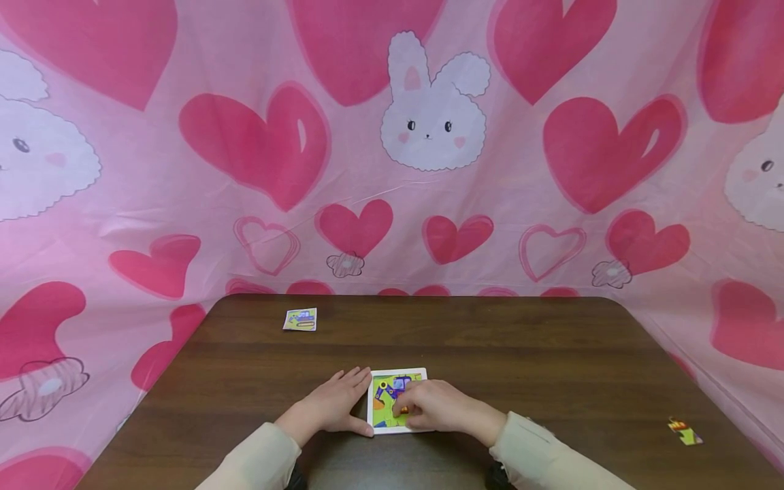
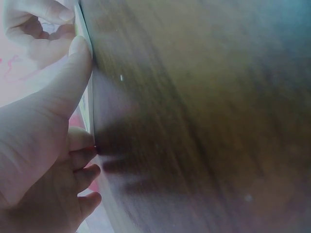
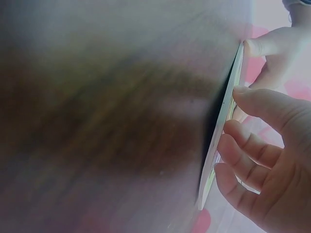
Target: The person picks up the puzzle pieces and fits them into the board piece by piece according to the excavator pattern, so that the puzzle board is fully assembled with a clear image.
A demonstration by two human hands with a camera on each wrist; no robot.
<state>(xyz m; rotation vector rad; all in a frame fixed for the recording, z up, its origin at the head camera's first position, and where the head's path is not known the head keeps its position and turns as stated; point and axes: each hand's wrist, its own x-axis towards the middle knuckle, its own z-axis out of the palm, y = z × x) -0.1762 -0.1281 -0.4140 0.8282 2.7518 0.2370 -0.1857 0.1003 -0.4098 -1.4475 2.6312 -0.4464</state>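
Note:
A white-framed jigsaw puzzle (image 1: 382,408) lies on the table before me, its yellow-green picture showing a blue and orange digger. My left hand (image 1: 333,405) rests along the left side of the frame with fingers extended, the thumb at the near left corner. Over the right part of the puzzle is my right hand (image 1: 441,406), which hides some of the picture. In the right wrist view, its loosely bent fingers (image 3: 235,150) and thumb touch the puzzle board (image 3: 208,167) from above. No piece shows between them.
A small card (image 1: 300,320) with a blue vehicle on it lies at the back left of the brown wooden table (image 1: 490,347). Far to the right is a loose jigsaw piece or pieces (image 1: 687,433) in yellow-green and red. A pink heart-patterned cloth (image 1: 514,170) hangs behind the table.

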